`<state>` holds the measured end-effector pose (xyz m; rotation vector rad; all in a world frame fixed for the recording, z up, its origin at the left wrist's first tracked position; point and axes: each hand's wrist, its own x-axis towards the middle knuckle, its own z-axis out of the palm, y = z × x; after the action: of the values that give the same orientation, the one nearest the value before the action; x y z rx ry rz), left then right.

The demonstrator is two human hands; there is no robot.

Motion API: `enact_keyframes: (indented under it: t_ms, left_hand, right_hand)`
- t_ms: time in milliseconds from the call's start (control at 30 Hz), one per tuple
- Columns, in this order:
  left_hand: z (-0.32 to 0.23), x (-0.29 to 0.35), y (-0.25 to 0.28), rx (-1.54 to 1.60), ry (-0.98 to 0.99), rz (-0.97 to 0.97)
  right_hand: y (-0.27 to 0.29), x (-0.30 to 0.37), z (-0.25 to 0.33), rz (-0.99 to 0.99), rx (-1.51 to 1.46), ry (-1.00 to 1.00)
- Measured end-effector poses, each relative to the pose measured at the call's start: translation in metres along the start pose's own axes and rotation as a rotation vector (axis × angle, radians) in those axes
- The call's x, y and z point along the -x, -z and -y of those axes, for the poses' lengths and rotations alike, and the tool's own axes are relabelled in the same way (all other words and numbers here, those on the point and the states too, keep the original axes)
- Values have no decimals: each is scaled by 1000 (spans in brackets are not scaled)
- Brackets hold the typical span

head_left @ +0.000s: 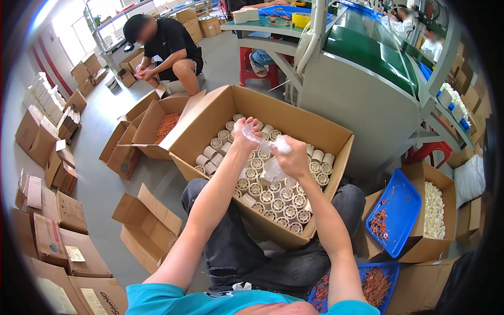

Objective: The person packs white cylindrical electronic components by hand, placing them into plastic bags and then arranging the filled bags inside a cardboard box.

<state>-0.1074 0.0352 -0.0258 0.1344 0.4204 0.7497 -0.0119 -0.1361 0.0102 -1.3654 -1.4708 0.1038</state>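
Over a large open cardboard box (205, 123) between my knees, both my hands grip a clear plastic bag (273, 170). My left hand (244, 135) is closed on one end, and the film stretches across to my right hand (294, 159), whose fingers are wrapped round a bunched part. A loose piece of the bag hangs beneath the right hand. Below lie many white cylindrical plastic parts (266, 197), round with spoked ends; some stand end up, others lie on their sides along the box's edges. My hands and the bag cover the middle ones.
Left stands a small open carton (149, 226); beyond it, a carton holds orange-red parts (167, 128). Another person (170, 55) squats at the back left. A green conveyor (373, 50) rises ahead right. Blue trays (401, 202) and a box of white pieces (433, 210) are at right.
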Motion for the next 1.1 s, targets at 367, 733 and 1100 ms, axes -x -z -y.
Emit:
enact_keyframes:
  t_ms: [367,733,1100]
  left_hand:
    - [37,50,-50,-1286,-1777,-100]
    - [58,55,-45,-894,-207,395]
    - [52,36,-35,-664,-604,-56]
  right_hand:
    - [33,-7,-33,-539,-497,-488]
    - [23,-9,-31,-232,-827,-492]
    - [35,-15,-27,-453,-865,-540]
